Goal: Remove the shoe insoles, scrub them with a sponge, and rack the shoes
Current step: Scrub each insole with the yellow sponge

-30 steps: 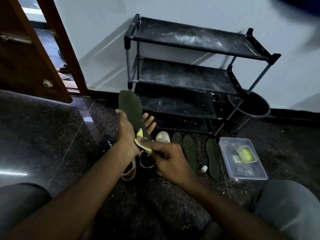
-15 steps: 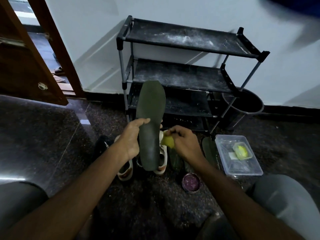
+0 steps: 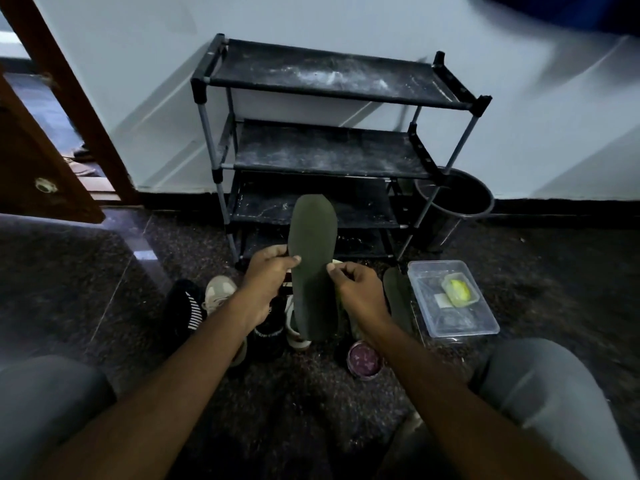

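A dark green insole (image 3: 313, 271) stands upright between my hands, toe end up, in front of the black shoe rack (image 3: 325, 157). My left hand (image 3: 266, 275) pinches its left edge. My right hand (image 3: 360, 289) curls at its right edge with the thumb on the front; a pale sliver of the sponge (image 3: 337, 261) shows above those fingers, the rest hidden behind the insole. On the floor below lie a beige shoe (image 3: 218, 292), a black striped shoe (image 3: 183, 306), a black shoe (image 3: 270, 334) and a white shoe (image 3: 294, 334). Another insole (image 3: 398, 296) lies to the right.
A clear plastic box (image 3: 485, 327) with a yellow-green item (image 3: 459, 289) inside sits at the right. A round purple tin (image 3: 363, 358) is on the floor near my right wrist. A black bucket (image 3: 457, 199) stands by the rack. A wooden door (image 3: 41, 161) hangs open at left.
The insole has gone from lying tilted in my left hand under the sponge to standing upright. My right hand moved the sponge from its front to its right edge.
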